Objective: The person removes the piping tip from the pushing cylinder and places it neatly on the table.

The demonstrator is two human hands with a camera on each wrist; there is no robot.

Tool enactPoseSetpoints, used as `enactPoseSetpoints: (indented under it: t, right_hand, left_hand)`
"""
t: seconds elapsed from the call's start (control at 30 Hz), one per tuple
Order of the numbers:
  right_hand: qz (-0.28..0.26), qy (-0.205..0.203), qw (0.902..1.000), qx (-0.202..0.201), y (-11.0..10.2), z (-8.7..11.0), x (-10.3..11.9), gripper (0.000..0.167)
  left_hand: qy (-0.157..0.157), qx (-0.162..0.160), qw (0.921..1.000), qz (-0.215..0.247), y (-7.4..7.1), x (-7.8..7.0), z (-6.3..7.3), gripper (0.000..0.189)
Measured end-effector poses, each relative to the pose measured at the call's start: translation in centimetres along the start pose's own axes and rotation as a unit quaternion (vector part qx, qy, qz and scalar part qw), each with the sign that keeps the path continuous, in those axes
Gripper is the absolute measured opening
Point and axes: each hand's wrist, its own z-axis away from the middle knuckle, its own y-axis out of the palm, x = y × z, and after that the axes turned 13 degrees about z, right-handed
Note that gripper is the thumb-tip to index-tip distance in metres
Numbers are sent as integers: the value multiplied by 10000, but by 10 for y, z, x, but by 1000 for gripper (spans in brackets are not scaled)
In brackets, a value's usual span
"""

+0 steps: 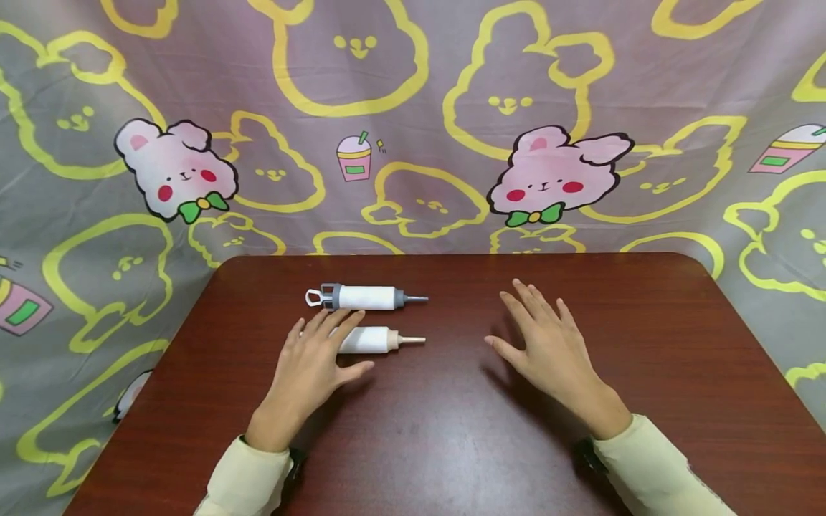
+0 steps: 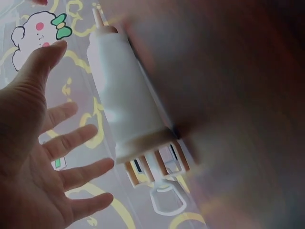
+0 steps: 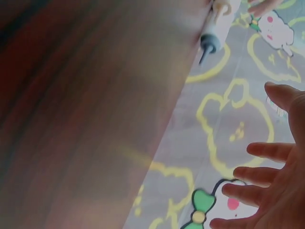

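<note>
Two white-barrelled, syringe-like tubes with thin nozzles lie side by side on the table, nozzles toward the right. The farther one [image 1: 368, 297] has grey fittings and a white pull ring at its left end. Beige fittings mark the nearer tube [image 1: 368, 340], whose left end is hidden by my left hand [image 1: 310, 362] in the head view. In the left wrist view, its pull ring [image 2: 169, 198] shows, and my spread fingers stand apart from the barrel. My right hand [image 1: 548, 351] hovers over the table to the right of both nozzles, fingers extended, holding nothing.
The dark red-brown wooden table [image 1: 452, 430] has rounded far corners. Behind it and at its sides hangs a cloth [image 1: 413, 208] printed with cartoon animals. Dark bands [image 1: 590, 457] circle both wrists at the pale sleeves [image 1: 652, 459].
</note>
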Motion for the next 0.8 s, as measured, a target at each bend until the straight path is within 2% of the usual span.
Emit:
enactPoseSetpoints:
  t: [0.13, 0.27, 0.53, 0.8]
  right_hand:
    - [-19, -204, 9998, -47, 5, -6, 16, 75]
    - [-22, -384, 9992, 56, 9, -11, 32, 77]
    - [-150, -829, 9963, 167, 15, -20, 66, 76]
    - [-489, -1108, 9921, 325, 22, -32, 91, 76]
  left_hand:
    - [211, 44, 9998, 37, -1, 7, -2, 81]
    - [281, 171, 9993, 161, -3, 13, -3, 78]
    - [202, 311, 9986, 372, -5, 27, 1, 74]
    - [88, 498, 9951, 853, -5, 38, 1, 70]
